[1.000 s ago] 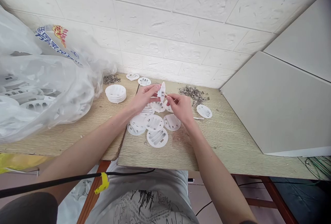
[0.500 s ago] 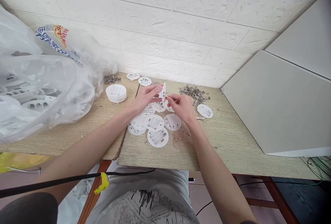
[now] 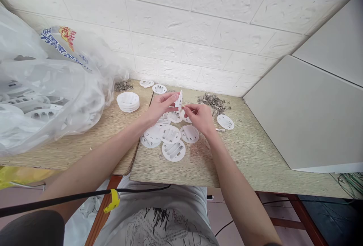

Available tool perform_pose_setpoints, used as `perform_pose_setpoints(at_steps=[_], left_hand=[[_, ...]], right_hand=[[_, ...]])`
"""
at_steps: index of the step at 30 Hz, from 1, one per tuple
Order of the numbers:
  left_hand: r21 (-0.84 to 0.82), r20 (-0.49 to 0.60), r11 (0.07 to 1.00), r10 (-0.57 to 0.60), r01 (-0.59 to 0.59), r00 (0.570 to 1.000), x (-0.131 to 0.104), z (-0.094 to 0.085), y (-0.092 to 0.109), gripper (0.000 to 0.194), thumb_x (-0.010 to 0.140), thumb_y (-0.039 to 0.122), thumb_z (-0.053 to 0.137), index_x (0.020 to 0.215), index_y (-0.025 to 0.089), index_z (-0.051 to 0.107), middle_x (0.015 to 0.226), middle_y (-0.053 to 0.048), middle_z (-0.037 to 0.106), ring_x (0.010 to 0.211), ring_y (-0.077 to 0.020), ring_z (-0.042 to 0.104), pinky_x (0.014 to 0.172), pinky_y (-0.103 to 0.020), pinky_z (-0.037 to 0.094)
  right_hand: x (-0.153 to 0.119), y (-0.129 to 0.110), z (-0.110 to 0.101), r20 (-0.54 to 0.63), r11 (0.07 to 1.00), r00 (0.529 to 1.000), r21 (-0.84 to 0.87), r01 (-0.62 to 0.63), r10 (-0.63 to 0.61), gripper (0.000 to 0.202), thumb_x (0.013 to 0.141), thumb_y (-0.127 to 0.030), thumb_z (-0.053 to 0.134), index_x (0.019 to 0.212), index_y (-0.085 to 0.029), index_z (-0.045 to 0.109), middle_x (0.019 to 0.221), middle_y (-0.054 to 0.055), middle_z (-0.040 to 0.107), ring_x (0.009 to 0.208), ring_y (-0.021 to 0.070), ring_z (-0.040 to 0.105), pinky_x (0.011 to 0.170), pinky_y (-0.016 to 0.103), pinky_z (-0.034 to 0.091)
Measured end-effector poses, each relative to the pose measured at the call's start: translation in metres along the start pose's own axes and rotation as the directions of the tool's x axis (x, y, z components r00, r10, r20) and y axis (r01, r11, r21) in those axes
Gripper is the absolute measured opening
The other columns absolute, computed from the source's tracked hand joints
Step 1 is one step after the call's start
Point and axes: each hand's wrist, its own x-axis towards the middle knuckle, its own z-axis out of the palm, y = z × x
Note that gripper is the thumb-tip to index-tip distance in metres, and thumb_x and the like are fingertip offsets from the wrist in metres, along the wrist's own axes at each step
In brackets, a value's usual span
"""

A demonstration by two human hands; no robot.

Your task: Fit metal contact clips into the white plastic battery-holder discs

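Note:
My left hand (image 3: 163, 106) grips a round white plastic battery holder (image 3: 179, 100) by its edge, tilted nearly upright. Against its right side, my right hand (image 3: 200, 115) is closed in a pinch; a small yellowish tip shows at the fingertips, but what it belongs to is mostly hidden. Below both hands, several more discs with battery slots lie overlapping on the table, the nearest disc (image 3: 174, 150) showing its slots and metal contacts. Behind my right hand is a heap of small metal pieces (image 3: 215, 103).
A stack of white discs (image 3: 127, 102) stands left of my hands, beside a large clear plastic bag (image 3: 56, 98) full of similar parts. One disc (image 3: 225, 122) lies at the right. A white brick-patterned wall (image 3: 176, 38) closes the back, and a grey panel (image 3: 306, 117) leans at the right.
Hardly anything differs. Both hands keep the same hold on the disc, and the whole view has shifted very slightly.

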Motion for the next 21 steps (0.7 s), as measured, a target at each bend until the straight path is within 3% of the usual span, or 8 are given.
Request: perform_pose_setpoints(at_steps=[15,21], left_hand=[[-0.02,-0.043,1.0,0.011,-0.012,0.999,0.0001,0.0021,-0.0019,0.046,0.07,0.048,0.076,0.104,0.018,0.073,0.1,-0.006,0.069,0.088,-0.0153,0.064,0.083,-0.034,0.058],[0.016,-0.069,0.999,0.038,-0.037,0.997,-0.0019,0.0042,-0.0058,0.045,0.072,0.04,0.077,0.109,0.017,0.07,0.097,-0.005,0.07,0.086,-0.0146,0.067,0.089,-0.037,0.057]], right_hand=[[0.001,0.0,0.0012,-0.014,1.0,1.0,0.007,-0.019,0.02,0.028,0.086,-0.028,0.052,0.077,-0.015,0.074,0.061,0.002,0.069,0.049,0.0116,0.051,0.056,0.024,0.037],[0.0008,0.0005,0.0064,-0.05,0.999,0.998,-0.017,-0.045,0.044,0.028,0.086,-0.023,0.05,0.067,-0.016,0.069,0.06,0.002,0.069,0.049,0.0117,0.052,0.057,0.025,0.037]])
